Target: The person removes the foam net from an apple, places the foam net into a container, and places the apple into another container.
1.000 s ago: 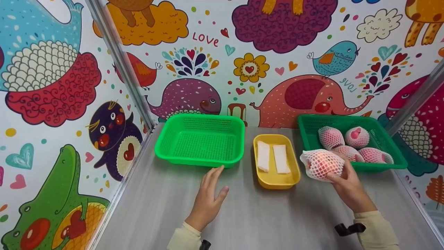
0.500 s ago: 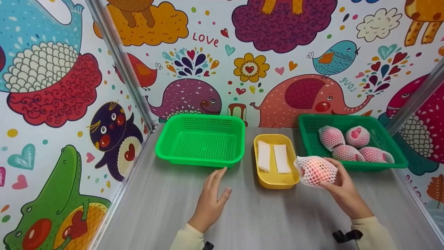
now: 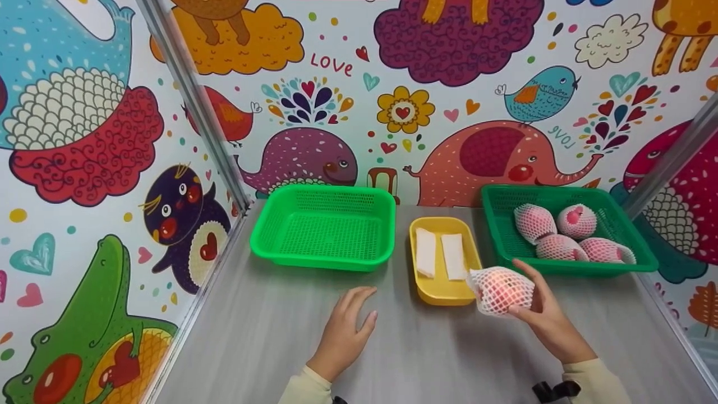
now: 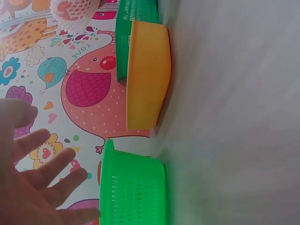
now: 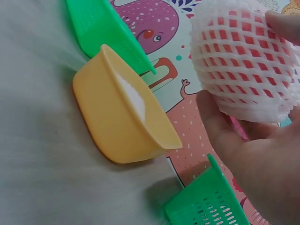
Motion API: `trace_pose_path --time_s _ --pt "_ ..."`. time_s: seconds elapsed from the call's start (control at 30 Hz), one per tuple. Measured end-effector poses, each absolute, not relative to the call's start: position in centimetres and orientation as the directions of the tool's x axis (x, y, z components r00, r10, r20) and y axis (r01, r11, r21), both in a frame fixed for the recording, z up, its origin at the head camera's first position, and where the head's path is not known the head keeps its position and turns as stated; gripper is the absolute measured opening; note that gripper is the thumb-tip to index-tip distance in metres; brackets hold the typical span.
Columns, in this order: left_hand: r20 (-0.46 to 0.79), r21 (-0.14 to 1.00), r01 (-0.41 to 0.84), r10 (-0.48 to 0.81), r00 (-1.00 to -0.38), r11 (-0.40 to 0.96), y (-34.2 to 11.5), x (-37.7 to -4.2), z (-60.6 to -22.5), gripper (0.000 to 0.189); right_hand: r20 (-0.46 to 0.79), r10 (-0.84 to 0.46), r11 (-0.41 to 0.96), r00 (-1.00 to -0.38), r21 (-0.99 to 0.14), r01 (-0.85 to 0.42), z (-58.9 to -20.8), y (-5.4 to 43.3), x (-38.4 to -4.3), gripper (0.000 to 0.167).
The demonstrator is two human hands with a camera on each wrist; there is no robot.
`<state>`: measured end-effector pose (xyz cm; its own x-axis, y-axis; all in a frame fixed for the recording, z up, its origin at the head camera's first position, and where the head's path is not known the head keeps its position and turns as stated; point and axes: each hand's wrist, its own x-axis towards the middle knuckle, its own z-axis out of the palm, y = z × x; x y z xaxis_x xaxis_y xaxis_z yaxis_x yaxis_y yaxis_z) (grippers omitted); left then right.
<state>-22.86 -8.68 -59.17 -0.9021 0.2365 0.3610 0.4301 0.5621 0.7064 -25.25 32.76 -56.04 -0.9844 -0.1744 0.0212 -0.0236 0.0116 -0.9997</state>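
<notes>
My right hand [image 3: 552, 325] grips a reddish round fruit [image 3: 505, 290] wrapped in a white foam net, held up in front of the dark green basket and beside the yellow tray. Up close in the right wrist view, thumb and fingers are around the netted fruit [image 5: 243, 61]. My left hand [image 3: 343, 334] is over the table in front of the light green basket [image 3: 322, 261], its fingers relaxed and slightly bent, holding nothing. In the left wrist view that hand [image 4: 33, 187] shows its fingers spread.
Two white folded pieces [image 3: 426, 252] lie in the yellow tray [image 3: 446, 297], between the two baskets. At the right, the dark green basket [image 3: 499, 224] holds several more netted fruits [image 3: 578, 220]. Patterned walls and metal posts [image 3: 193, 106] enclose the grey table [image 3: 404, 359].
My right hand has carried the netted fruit left and toward me, away from the dark green basket. My left hand has drawn back slightly from the light green basket, its fingers bending a little.
</notes>
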Motion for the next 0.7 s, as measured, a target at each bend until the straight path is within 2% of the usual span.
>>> trace_pose_path --time_s 0.2,0.37,0.5,0.7 --pt "0.282 0.755 0.383 0.264 -0.923 0.532 -8.4 -22.7 -59.5 0.033 -0.052 -0.213 0.056 -0.976 -0.998 0.040 -57.1 32.2 -24.7 0.079" --pt "0.112 0.893 0.226 0.295 -0.949 0.389 -7.7 -22.4 -59.7 0.019 -0.103 -0.274 0.090 -0.956 -0.993 0.081 -58.0 31.7 -24.3 0.076" --pt "0.007 0.965 0.098 0.349 -0.937 0.242 -6.5 -22.0 -60.3 0.019 -0.129 -0.321 0.114 -0.938 -0.989 0.096 -58.9 31.0 -24.1 0.076" --pt "-0.033 0.983 0.040 0.394 -0.919 0.176 -4.1 -21.1 -61.8 0.024 -0.174 -0.357 0.133 -0.918 -0.982 0.134 -60.7 29.5 -23.9 0.076"
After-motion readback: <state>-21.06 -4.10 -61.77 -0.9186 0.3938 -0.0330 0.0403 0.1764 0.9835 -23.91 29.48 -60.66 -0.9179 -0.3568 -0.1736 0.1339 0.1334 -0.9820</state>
